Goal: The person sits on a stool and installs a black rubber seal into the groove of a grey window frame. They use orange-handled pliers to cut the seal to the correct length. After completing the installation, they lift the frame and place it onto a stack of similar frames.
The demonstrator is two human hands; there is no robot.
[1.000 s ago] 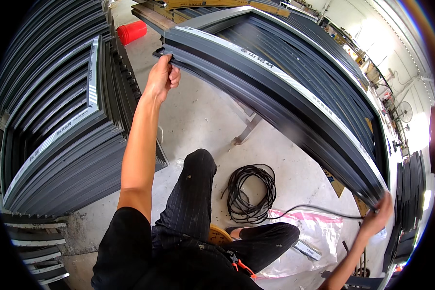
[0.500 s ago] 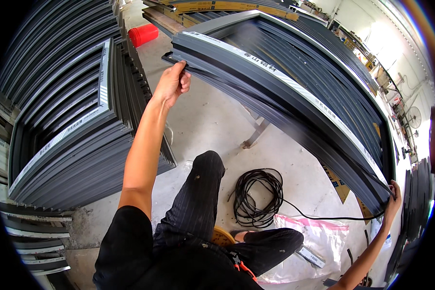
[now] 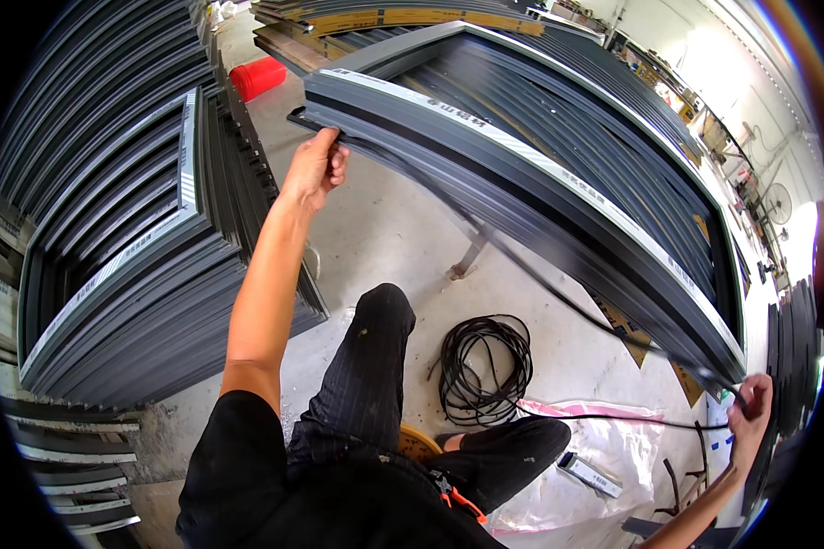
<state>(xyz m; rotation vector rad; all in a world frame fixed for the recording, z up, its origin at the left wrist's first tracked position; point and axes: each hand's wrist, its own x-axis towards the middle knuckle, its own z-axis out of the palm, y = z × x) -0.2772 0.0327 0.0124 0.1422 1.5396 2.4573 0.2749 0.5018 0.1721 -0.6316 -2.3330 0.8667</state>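
left hand (image 3: 313,171) grips frame (image 3: 485,137) end | right hand (image 3: 749,410) apparently pinches black cord (image 3: 613,419)

I count two hands — left hand (image 3: 314,169) and right hand (image 3: 749,414). One dark frame (image 3: 522,197) up front, one black cord coil (image 3: 482,366), one red container (image 3: 258,77), one clear plastic bag (image 3: 604,457). Stacked frames (image 3: 128,247) at left — too many to count.
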